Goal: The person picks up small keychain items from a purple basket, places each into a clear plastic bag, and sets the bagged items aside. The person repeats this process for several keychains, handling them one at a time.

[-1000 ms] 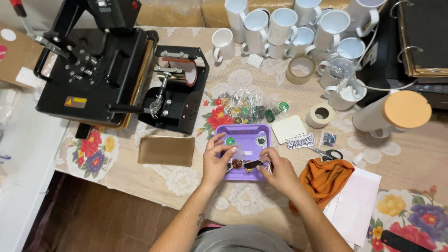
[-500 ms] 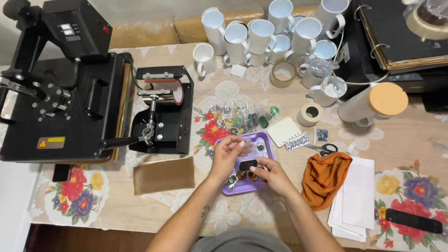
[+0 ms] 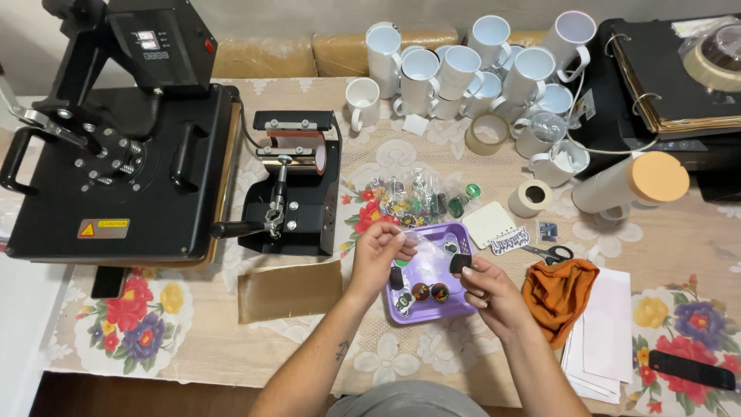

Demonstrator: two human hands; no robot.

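The left hand (image 3: 380,251) pinches a small clear bag (image 3: 421,245) over the purple tray (image 3: 463,305) near the table's front edge. The right hand (image 3: 488,289), just beside it, holds a small black round piece (image 3: 460,263).

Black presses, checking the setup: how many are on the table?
2: large flat black press at the table's left; smaller black mug press just right of it. None seems hidden.

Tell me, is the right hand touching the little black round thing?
Touching. The head view shows the right hand pinching the little black round thing between its fingertips, lifted above the purple tray. The left hand holds a clear plastic bag.
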